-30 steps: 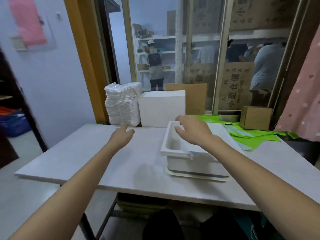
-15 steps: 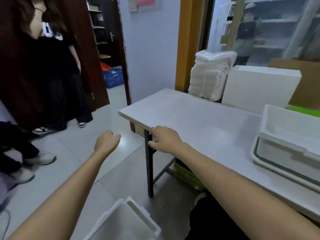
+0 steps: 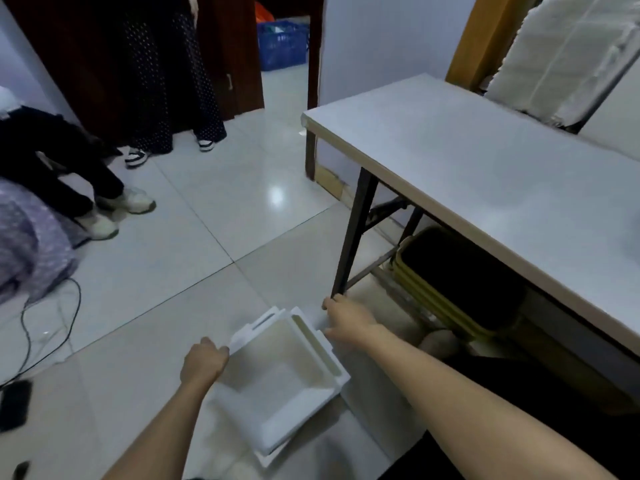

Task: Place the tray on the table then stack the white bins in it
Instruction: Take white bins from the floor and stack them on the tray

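Both hands have dropped from table (image 3: pixel 485 161) height to the floor, left grip (image 3: pixel 204 363) and right grip (image 3: pixel 346 323) curling onto a white bin (image 3: pixel 284 372) atop another; nested bins could separate mid-lift.

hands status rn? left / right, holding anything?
Left hand: fingers curled on the left rim of the white bin on the floor, gripping it.
Right hand: at the bin's right rim, touching it; grip cannot be told.
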Available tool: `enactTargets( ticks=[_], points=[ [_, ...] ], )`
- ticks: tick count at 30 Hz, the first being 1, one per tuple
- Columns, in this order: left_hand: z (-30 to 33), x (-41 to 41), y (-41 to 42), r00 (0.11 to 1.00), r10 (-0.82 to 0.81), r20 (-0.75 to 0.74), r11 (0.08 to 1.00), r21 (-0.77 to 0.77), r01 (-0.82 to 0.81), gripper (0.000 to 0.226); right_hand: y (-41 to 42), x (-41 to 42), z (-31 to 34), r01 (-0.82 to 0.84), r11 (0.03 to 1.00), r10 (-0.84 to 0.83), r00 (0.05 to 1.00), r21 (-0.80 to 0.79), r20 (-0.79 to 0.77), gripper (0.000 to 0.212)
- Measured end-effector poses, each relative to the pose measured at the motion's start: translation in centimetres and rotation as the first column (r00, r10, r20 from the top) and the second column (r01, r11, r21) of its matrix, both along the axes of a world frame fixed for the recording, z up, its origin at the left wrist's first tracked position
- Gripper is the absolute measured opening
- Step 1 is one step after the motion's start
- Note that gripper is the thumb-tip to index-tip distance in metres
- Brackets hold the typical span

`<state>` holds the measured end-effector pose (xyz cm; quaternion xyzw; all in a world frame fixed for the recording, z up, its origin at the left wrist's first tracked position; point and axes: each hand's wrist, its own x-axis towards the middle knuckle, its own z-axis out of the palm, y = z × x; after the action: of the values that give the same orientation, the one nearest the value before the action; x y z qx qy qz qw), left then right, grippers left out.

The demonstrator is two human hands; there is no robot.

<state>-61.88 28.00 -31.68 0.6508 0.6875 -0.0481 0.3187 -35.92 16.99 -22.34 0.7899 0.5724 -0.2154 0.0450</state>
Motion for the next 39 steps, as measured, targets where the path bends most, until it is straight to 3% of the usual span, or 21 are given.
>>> enactTargets(
  ticks=[8,11,17,21,29,33,39],
  points=[
    [-10.3,-2.2,-4.4,0.972,0.233,0.020,0.963,-0.146,-0.228,0.047,0.8,-2.2,-10.8,0.031,0.990,-0.045,0.993,-0.136,-0.105,0.063],
    [-12.7,-2.8,-5.4,0.919,0.394,0.024,0.900,-0.212,-0.380,0.048,0.8,-2.3,-14.0,0.045,0.979,-0.071,0.989,-0.200,-0.126,0.066],
    [-14.9,-2.5,-6.6,0.795,0.598,0.099,0.761,-0.380,-0.525,0.081,1.5,-1.8,-17.3,0.055,0.952,-0.108,0.981,-0.300,-0.163,0.062],
    [-15.6,-1.9,-6.3,0.742,0.659,0.122,0.711,-0.422,-0.562,0.062,2.5,-1.3,-18.1,0.059,0.945,-0.122,0.976,-0.323,-0.179,0.060],
    [-16.6,-2.0,-6.0,0.705,0.675,0.218,0.708,-0.461,-0.536,0.044,3.0,-2.3,-19.6,0.113,0.915,-0.247,0.916,-0.388,-0.317,0.053],
    [-17.0,-1.9,-6.5,0.737,0.636,0.229,0.743,-0.438,-0.505,0.033,3.0,-2.3,-19.4,0.156,0.917,-0.291,0.891,-0.367,-0.348,0.049],
    [-14.8,-0.1,-7.9,0.774,0.553,0.308,0.833,-0.228,-0.504,0.019,2.5,-1.6,-17.4,0.260,0.944,-0.320,0.874,-0.204,-0.365,0.041]
  ],
)
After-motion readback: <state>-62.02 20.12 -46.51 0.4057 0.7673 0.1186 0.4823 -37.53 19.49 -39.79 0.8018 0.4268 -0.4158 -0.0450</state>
